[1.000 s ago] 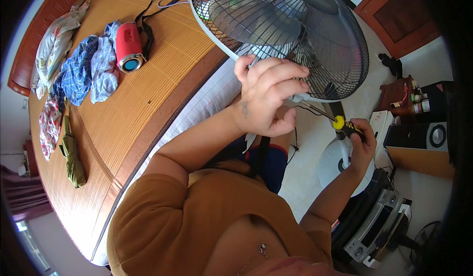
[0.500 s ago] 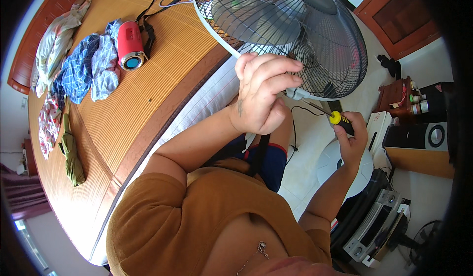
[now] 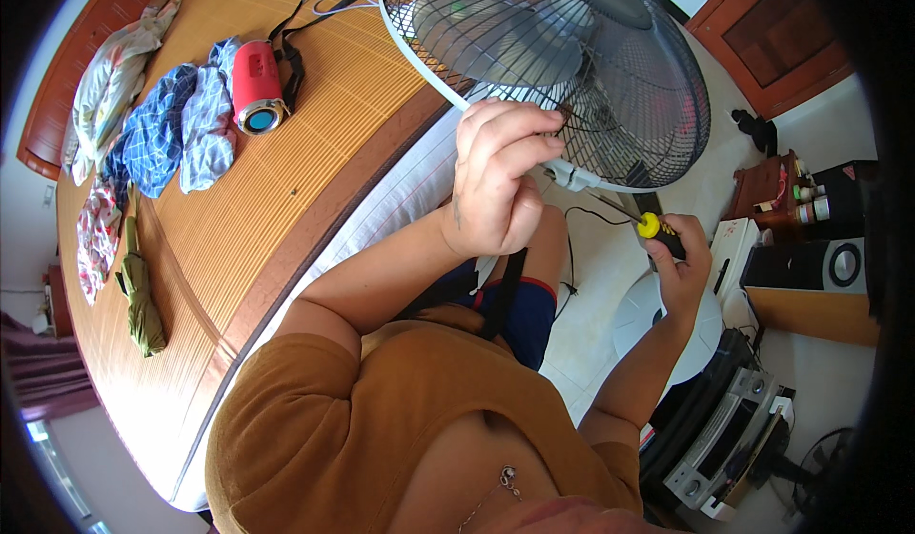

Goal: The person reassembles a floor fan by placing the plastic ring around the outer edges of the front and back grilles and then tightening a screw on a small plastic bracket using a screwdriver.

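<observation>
An electric fan's round wire grille [image 3: 658, 105] with a white rim fills the upper middle. My left hand [image 3: 498, 180] is closed on the rim's near edge, its fingers bent over it; the fingertips are partly hidden against the wires. Just right of those fingers, a small white clip [image 3: 570, 176] shows on the rim. In my right hand [image 3: 683, 272] is a screwdriver [image 3: 664, 235] with a yellow and black handle. Its metal shaft points up and left, and the tip is at or very near the clip; contact cannot be made out.
A bed with a woven mat [image 3: 334, 120] lies left, bearing a red cylindrical speaker [image 3: 255, 81], rumpled clothes [image 3: 157, 134] and a folded green umbrella [image 3: 140, 305]. At right are a round white base [image 3: 634, 320], a speaker box [image 3: 805, 267] and a silver player [image 3: 720, 434]. A black cord [image 3: 570, 248] hangs near my knee.
My left hand has shifted slightly left along the rim, so more of the white clip shows. The right hand and screwdriver stay nearly still.
</observation>
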### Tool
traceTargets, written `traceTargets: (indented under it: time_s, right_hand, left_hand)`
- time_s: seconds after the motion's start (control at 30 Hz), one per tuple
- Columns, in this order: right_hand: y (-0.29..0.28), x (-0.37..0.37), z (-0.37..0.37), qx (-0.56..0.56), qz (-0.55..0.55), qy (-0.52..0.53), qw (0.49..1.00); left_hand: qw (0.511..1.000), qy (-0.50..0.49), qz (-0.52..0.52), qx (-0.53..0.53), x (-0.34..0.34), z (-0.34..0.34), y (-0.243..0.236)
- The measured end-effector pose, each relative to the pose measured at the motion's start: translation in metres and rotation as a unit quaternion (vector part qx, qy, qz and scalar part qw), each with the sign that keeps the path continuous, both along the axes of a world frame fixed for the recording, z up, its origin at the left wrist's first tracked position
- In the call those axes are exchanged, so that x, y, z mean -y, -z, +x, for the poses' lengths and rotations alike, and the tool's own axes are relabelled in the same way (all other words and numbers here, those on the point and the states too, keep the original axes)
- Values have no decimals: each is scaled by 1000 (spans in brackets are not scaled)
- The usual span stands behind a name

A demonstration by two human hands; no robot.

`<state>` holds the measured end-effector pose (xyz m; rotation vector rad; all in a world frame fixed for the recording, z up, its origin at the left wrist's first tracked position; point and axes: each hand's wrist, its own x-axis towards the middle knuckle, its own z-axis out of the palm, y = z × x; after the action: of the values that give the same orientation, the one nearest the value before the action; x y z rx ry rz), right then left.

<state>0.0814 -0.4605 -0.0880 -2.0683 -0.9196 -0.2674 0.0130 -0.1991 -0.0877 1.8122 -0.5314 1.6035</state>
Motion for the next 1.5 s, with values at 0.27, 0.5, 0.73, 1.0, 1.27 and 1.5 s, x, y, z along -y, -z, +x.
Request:
traceTargets:
  time_s: [0.27, 0.5, 0.73, 1.0, 1.27, 1.5]
  right_hand:
    - [-2, 3, 1, 3, -2, 0, 1000]
    - [0, 14, 4, 17, 11, -41, 999]
    - [6, 11, 7, -37, -18, -6, 999]
    - [10, 14, 12, -33, -36, -5, 999]
    - [11, 18, 11, -15, -20, -8, 1000]
    - [-3, 2, 6, -8, -12, -21, 1000]
  left_hand:
    - [1000, 10, 3, -5, 3, -1, 8]
    - [999, -35, 23, -32, -11, -24, -1]
    - [871, -323, 3, -369, -142, -122, 17]
    - [757, -292, -58, -582, -184, -183, 56]
    - [757, -333, 13, -561, -187, -169, 65]
    - [746, -333, 60, -573, -190, -170, 63]
